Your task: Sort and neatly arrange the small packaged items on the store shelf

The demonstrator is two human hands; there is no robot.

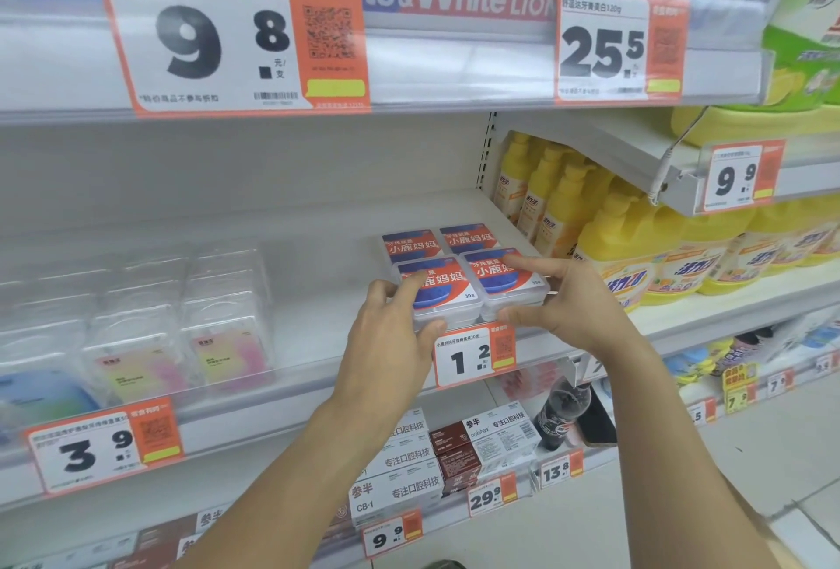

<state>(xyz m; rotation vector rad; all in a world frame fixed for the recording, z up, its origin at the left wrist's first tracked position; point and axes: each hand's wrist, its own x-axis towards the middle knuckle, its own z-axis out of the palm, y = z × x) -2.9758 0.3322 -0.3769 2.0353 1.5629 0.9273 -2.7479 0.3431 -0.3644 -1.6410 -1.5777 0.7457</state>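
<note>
Your left hand [386,336] and right hand [568,305] bracket two clear plastic boxes with red-and-blue labels at the white shelf's [318,368] front edge. The left grip is clamped on the left front box [438,291], thumb under, finger on top. The right grip pinches the right front box [504,280]. Two matching boxes [441,241] sit just behind.
</note>
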